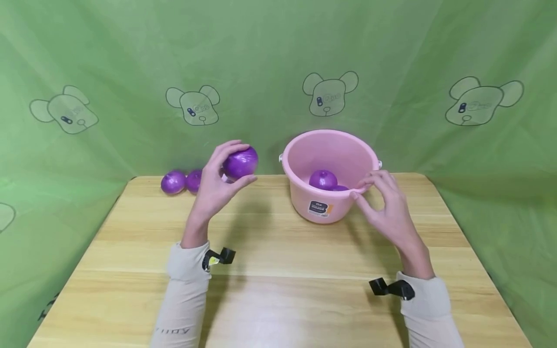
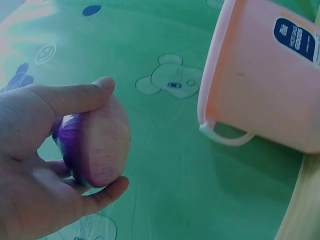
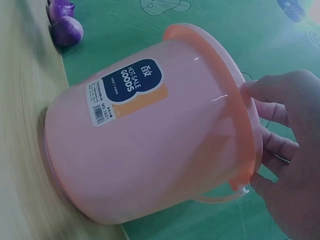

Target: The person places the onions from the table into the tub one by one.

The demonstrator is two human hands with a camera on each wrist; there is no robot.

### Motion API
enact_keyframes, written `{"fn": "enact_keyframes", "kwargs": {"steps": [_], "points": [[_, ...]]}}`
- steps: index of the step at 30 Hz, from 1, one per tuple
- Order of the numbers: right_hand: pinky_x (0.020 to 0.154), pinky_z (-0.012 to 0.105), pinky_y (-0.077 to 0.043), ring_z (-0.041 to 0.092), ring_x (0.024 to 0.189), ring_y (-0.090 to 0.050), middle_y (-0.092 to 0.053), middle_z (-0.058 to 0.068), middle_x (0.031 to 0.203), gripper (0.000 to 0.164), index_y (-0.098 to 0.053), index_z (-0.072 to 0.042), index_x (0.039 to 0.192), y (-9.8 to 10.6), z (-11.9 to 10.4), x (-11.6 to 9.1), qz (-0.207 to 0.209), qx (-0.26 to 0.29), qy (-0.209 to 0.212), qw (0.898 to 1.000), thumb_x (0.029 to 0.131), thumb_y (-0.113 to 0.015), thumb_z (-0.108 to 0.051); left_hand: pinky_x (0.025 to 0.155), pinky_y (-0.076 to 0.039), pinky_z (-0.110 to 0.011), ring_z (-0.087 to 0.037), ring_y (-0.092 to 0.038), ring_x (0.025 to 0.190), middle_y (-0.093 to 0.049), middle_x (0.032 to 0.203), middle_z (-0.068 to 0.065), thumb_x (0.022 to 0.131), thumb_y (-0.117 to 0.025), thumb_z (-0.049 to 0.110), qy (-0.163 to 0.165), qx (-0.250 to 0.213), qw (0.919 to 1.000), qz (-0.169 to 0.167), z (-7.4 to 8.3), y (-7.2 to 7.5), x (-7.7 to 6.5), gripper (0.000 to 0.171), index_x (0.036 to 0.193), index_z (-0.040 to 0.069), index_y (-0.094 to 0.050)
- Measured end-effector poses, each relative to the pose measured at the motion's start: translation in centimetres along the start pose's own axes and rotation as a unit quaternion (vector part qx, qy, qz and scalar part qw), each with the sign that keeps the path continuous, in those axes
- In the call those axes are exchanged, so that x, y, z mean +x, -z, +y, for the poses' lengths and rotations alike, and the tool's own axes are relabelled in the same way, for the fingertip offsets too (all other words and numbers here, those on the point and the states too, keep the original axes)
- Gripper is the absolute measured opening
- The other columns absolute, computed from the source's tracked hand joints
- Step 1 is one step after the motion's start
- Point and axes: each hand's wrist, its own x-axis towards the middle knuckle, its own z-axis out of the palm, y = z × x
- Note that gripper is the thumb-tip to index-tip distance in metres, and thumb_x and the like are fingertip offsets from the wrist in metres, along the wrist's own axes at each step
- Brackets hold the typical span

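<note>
My left hand [image 1: 212, 186] holds a purple onion [image 1: 241, 163] between thumb and fingers, raised above the table to the left of a pink bucket [image 1: 300, 197]. In the left wrist view the thumb lies over one side of this onion [image 2: 107, 142] and the fingers curl under the other. With my right hand [image 1: 390, 212] I pinch the bucket's near right rim, thumb outside and fingers over the edge. Inside the bucket lie a purple onion [image 1: 323, 179] and part of a second, half hidden by the front wall.
Two more onions, one at the far left [image 1: 173, 182] and its neighbour [image 1: 193, 181] partly behind my left hand, sit at the back edge of the wooden table [image 1: 278, 295]. A green curtain [image 1: 261, 58] with mouse-head drawings hangs behind. The bucket's handle [image 3: 220, 199] hangs down.
</note>
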Motion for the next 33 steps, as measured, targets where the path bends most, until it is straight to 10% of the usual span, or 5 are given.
{"fn": "enact_keyframes", "kwargs": {"steps": [13, 20, 33], "points": [[0.116, 0.057, -0.032, 0.022, 0.122, -0.049, -0.061, 0.007, 0.111, 0.024, -0.069, 0.000, 0.106, 0.0, 0.2, 0.1, 0.004, -0.007, -0.004, 1.000, 0.085, -0.079, 0.002, 0.112, -0.045, -0.036, -0.022, -0.046, 0.138, -0.043, 0.152, -0.011, 0.078, -0.088, 0.001, -0.040, -0.075, 0.9962, -0.021, 1.1, -3.0, 2.0, 0.064, 0.137, 0.009, -0.064], [0.117, 0.055, -0.032, 0.022, 0.121, -0.049, -0.062, 0.010, 0.112, 0.023, -0.069, -0.001, 0.104, -0.1, 0.4, -0.1, 0.004, -0.008, 0.003, 1.000, 0.084, -0.080, 0.002, 0.111, -0.045, -0.039, -0.021, -0.045, 0.136, -0.044, 0.148, -0.011, 0.079, -0.089, 0.013, -0.078, 0.005, 0.9962, -0.039, 1.1, -4.5, 2.7, 0.060, 0.134, 0.016, -0.066], [0.116, 0.057, -0.032, 0.024, 0.121, -0.049, -0.062, 0.013, 0.115, 0.025, -0.069, -0.003, 0.103, -0.1, 0.1, -0.1, 0.008, -0.007, 0.012, 1.000, 0.082, -0.081, 0.002, 0.106, -0.050, -0.035, -0.024, -0.053, 0.130, -0.047, 0.145, -0.008, 0.085, -0.085, 0.014, -0.065, -0.027, 0.9950, -0.070, 1.3, -6.5, 3.0, 0.056, 0.137, 0.014, -0.064]]}}
